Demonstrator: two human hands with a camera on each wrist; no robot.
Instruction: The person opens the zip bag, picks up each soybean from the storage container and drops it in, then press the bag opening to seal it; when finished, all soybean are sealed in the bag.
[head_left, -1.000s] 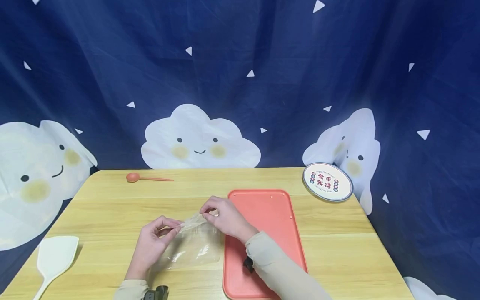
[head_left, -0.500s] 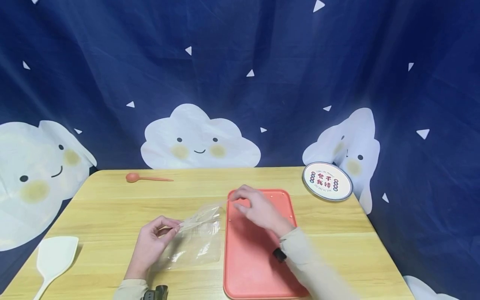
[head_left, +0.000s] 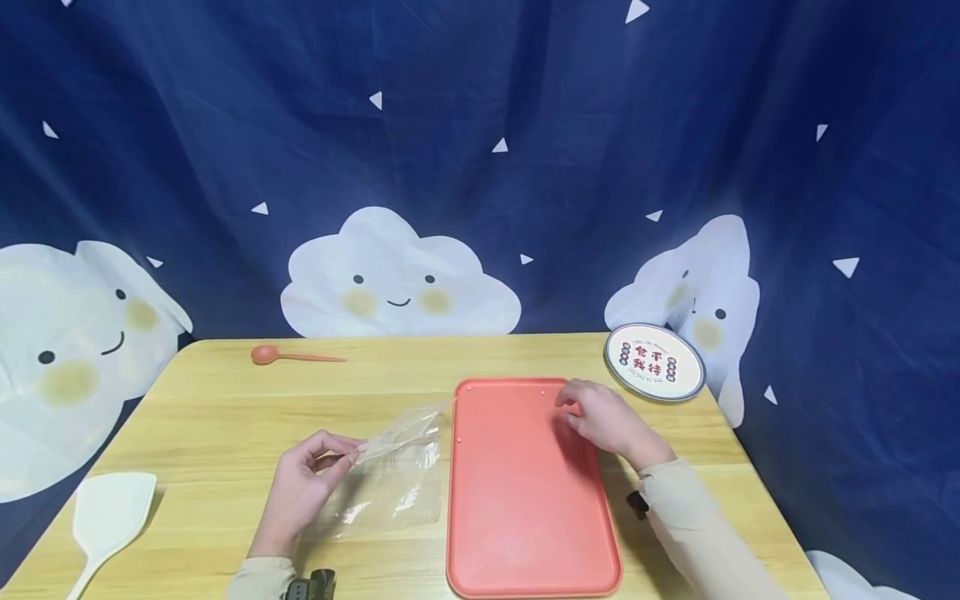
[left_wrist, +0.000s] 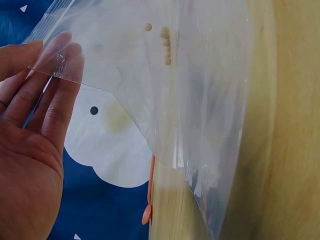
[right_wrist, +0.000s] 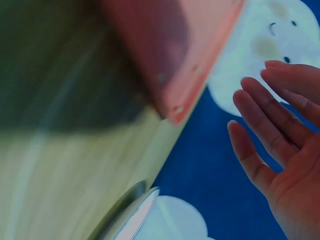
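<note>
My left hand [head_left: 306,482] pinches the top edge of a clear zip bag [head_left: 397,487] lying left of the tray. In the left wrist view, thumb and fingers hold the bag's corner, and several small tan balls [left_wrist: 166,46] show through the plastic. My right hand [head_left: 611,423] is over the far right corner of a red rectangular tray [head_left: 525,517]. Its fingers are loosely bent, with nothing between them in the right wrist view. Small pale beads [head_left: 543,392] sit near the tray's edges.
An oval plate [head_left: 655,362] with red lettering lies at the table's far right corner. Toward the back left is an orange spoon [head_left: 264,355]. A white spatula [head_left: 116,510] lies at the left edge. A blue cloud-printed curtain [head_left: 570,167] hangs behind the table.
My right hand has let go of the bag and moved right across the tray to its far right corner. My left hand still pinches the bag in the same place.
</note>
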